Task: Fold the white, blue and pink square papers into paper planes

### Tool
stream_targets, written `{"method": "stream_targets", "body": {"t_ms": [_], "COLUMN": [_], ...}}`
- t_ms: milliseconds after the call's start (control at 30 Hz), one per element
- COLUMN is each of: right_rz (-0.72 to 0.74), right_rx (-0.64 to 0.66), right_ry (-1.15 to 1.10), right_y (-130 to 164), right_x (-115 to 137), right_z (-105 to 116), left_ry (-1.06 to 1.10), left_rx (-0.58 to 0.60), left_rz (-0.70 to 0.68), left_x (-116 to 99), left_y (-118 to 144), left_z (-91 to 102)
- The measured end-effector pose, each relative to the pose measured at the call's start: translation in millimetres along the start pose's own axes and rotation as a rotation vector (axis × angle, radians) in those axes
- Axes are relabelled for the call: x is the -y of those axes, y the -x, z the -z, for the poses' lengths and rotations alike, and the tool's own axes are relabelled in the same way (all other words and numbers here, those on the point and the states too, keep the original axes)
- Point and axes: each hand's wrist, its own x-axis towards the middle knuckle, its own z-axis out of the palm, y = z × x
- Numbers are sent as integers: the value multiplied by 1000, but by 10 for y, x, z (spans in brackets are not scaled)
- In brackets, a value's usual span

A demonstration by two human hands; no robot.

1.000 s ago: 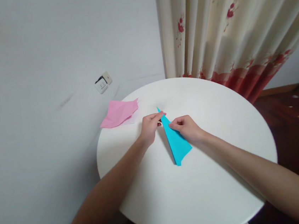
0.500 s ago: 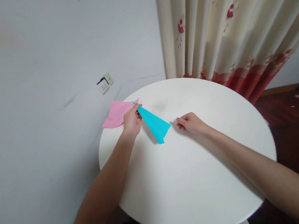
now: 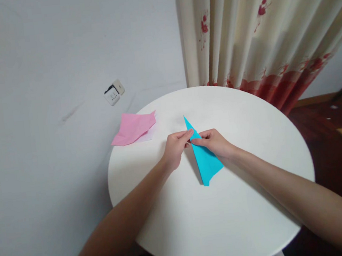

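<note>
A folded blue sheet of paper point(image 3: 207, 160), long and pointed at its far end, is held above the middle of the round table. My left hand point(image 3: 177, 144) pinches its left edge, the thumb lying on top near the narrow part. On the other side my right hand point(image 3: 217, 141) grips the paper too, its thumb across the face and the other fingers partly hidden behind it. The wider end, with an uneven edge, hangs toward me.
A pink sheet of paper point(image 3: 134, 127) lies at the far left edge of the white round table point(image 3: 174, 221), over a paler sheet point(image 3: 147, 137). Beyond are the wall with a socket point(image 3: 112, 96) and a floral curtain point(image 3: 240, 35).
My left hand has carried the blue paper right, away from the pink sheet. My right hand, a closed hand apart from it before, now grips it. The paper's wide end points more toward me.
</note>
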Motion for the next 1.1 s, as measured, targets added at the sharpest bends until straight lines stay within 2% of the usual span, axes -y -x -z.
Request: {"method": "stream_targets", "body": {"t_ms": [100,233,500,600,767,1000,1100], "right_rz": [-6,-43,-129,-152,-154,-185,-210], "right_rx": [-37,2,72,68,60,123,160], "right_ry": [-64,-118,-10,-10,-91,-37,34], "right_y": [-11,13,23,27,29,31,50], "right_x": [-7,14,-6,-18,-37,-34,-16], "right_z": [7,-12,-17,-22,-41,-19,-23], "left_ry": [-87,-97,-8,11,15,36,45], "left_rx": [22,-23,-82,-68,64,-7,-97], "left_rz": [-25,-76,-106,-67,83,21,-27], "left_x": [3,4,7,-8,25,45,-4], "left_y": [23,28,-31,-34,2,-28,-94], "left_z": [-1,-19,-1,7,-21,17,88]}}
